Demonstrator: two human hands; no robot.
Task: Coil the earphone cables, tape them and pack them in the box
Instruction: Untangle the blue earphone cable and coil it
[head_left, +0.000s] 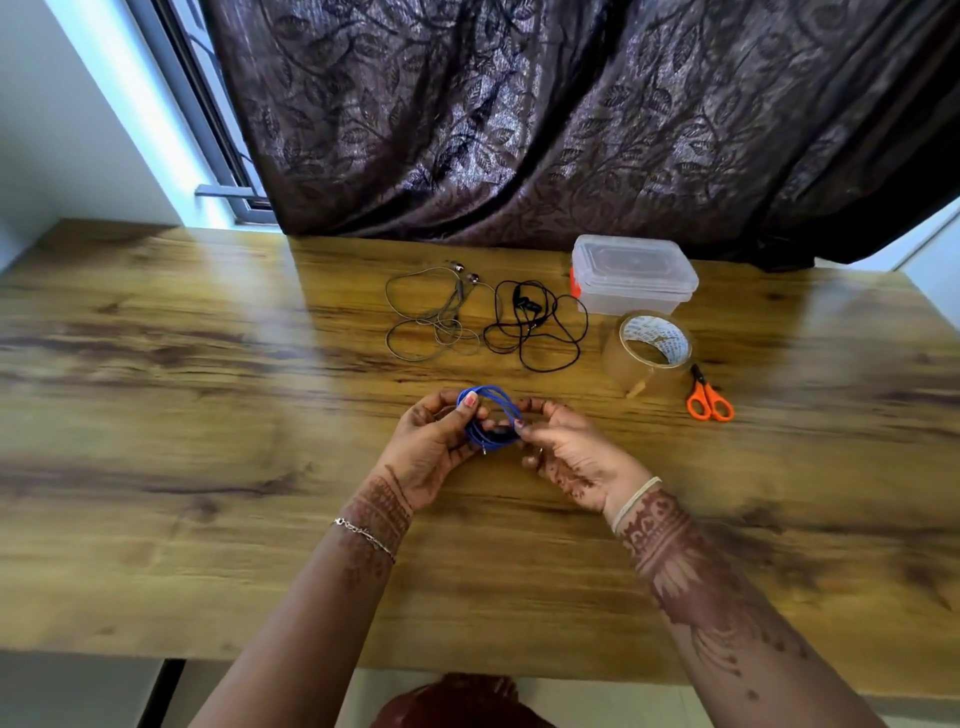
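A blue earphone cable (491, 415) is wound into a small coil, held above the middle of the wooden table (208, 389). My left hand (434, 447) grips the coil's left side and my right hand (569, 454) pinches its right side. Farther back lie a grey earphone cable (431, 312) and a black earphone cable (535, 325), both loose and uncoiled. A clear plastic box (631, 273) with its lid on stands at the back right. In front of it rests a roll of brown tape (647, 351).
Orange-handled scissors (709, 397) lie to the right of the tape roll. A dark patterned curtain (571, 119) hangs along the table's far edge, with a window frame (218, 145) at the back left. The table's near edge runs under my forearms.
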